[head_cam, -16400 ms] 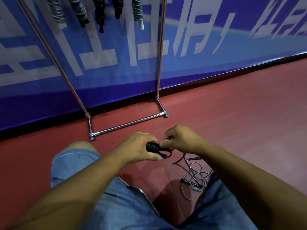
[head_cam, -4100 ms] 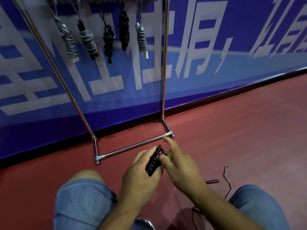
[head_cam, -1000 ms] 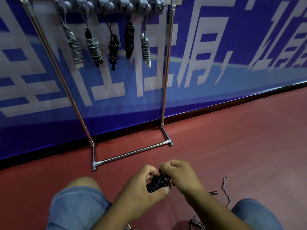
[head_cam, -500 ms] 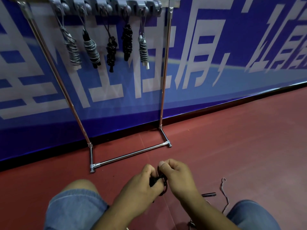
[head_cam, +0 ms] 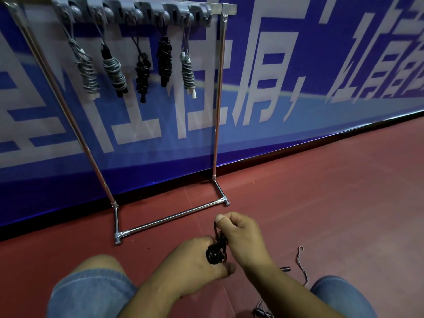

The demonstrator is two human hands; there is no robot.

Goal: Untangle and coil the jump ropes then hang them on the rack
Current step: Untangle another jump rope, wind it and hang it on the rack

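A coiled black jump rope (head_cam: 215, 254) sits between my two hands, low in the middle of the view. My left hand (head_cam: 192, 265) grips the coiled bundle from below. Just above it, my right hand (head_cam: 244, 237) pinches a black loop of the same rope and holds it up. The chrome rack (head_cam: 216, 115) stands ahead against the blue banner. Several coiled ropes, grey and black, hang from its grey hooks (head_cam: 137, 14). Another grey rope (head_cam: 302, 262) with a black handle (head_cam: 285, 269) lies loose on the floor by my right knee.
My two knees in denim shorts (head_cam: 91, 292) frame the bottom of the view. The rack's base bar (head_cam: 169, 218) lies on the red floor just beyond my hands. A blue banner wall (head_cam: 298, 88) closes off the far side. Red floor stretches to the right.
The view has tilted up, showing the rack's top bar and hooks. My right hand has drawn a loop of the black rope up out of the bundle that my left hand holds.
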